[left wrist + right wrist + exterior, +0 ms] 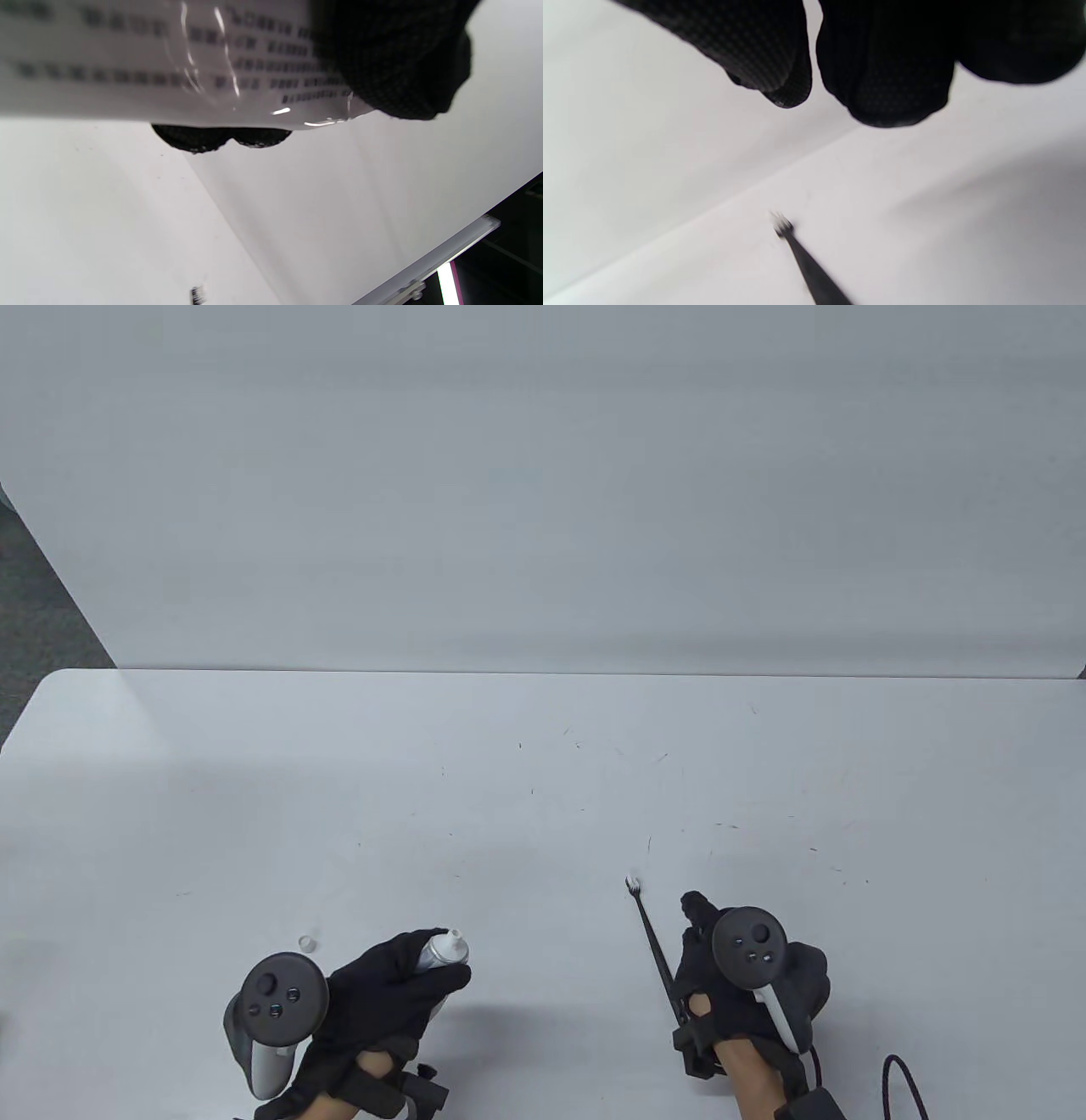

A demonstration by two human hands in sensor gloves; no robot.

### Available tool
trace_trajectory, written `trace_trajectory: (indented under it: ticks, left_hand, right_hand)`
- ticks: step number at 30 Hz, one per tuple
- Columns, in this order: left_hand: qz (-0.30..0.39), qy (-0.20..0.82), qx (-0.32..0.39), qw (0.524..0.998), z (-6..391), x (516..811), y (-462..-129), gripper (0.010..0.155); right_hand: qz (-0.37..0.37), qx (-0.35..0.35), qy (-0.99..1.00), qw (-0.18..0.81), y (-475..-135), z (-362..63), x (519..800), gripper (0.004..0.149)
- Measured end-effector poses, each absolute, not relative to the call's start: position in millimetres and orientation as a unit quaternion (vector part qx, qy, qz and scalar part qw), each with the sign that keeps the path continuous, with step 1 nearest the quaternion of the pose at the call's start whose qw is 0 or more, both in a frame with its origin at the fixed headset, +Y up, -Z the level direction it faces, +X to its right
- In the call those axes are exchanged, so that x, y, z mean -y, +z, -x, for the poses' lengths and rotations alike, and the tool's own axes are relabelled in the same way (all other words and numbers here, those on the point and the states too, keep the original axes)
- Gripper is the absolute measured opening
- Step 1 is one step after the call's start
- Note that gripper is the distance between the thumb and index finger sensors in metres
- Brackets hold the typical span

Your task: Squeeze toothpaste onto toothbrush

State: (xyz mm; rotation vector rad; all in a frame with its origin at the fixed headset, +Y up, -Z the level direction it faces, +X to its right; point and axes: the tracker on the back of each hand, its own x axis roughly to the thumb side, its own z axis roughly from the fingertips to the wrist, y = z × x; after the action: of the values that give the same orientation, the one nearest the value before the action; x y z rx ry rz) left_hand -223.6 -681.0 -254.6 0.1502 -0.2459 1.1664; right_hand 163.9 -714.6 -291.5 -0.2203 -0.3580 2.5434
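Observation:
My left hand [428, 971] grips a silver-white toothpaste tube [441, 950] with its open nozzle pointing up and to the right. In the left wrist view the tube [169, 63] fills the top, with gloved fingers [403, 63] wrapped around it. A black toothbrush [653, 942] with white bristles lies on the table just left of my right hand [697, 925]. In the right wrist view my fingers [882, 76] hang above the table, apart from the toothbrush [806, 262], and hold nothing.
A small white cap [307, 942] lies on the white table [543, 780], left of the tube. A white wall stands behind the table's far edge. A dark cable [899, 1082] trails by my right wrist.

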Motion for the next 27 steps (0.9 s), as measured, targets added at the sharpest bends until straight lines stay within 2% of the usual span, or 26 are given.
trace_trajectory:
  ticks: [3, 5, 6, 8, 12, 15, 18, 20, 22, 27]
  left_hand:
    - [-0.065, 0.599, 0.124, 0.789, 224, 683, -254, 0.063]
    - [-0.063, 0.608, 0.125, 0.782, 223, 685, -254, 0.062]
    - [-0.059, 0.608, 0.126, 0.782, 222, 687, -255, 0.062]
    - [-0.043, 0.615, 0.136, 0.775, 217, 690, -255, 0.061]
    - [-0.031, 0.626, 0.151, 0.764, 206, 693, -253, 0.065]
    - [-0.023, 0.63, 0.169, 0.758, 197, 693, -250, 0.065]
    - [-0.008, 0.636, 0.194, 0.747, 189, 691, -247, 0.065]
    - [-0.005, 0.643, 0.199, 0.74, 187, 691, -247, 0.065]
    - [0.001, 0.646, 0.196, 0.738, 187, 691, -246, 0.065]
    - [0.012, 0.649, 0.206, 0.732, 188, 693, -249, 0.064]
  right_hand:
    - [0.015, 0.163, 0.929, 0.331, -280, -151, 699, 0.049]
    - [-0.055, 0.149, 0.904, 0.397, -275, -136, 696, 0.052]
    - [-0.086, 0.127, 0.89, 0.43, -273, -128, 697, 0.056]
    - [-0.156, 0.038, 0.857, 0.491, -270, -104, 701, 0.063]
    - [-0.235, -0.07, 0.818, 0.52, -262, -64, 713, 0.071]
    - [-0.265, -0.137, 0.79, 0.536, -258, -39, 726, 0.072]
    - [-0.28, -0.171, 0.761, 0.56, -256, -25, 734, 0.072]
    - [-0.283, -0.172, 0.741, 0.584, -256, -23, 735, 0.073]
    - [-0.274, -0.166, 0.735, 0.597, -256, -23, 735, 0.066]
    - [-0.288, -0.126, 0.736, 0.6, -256, -26, 731, 0.064]
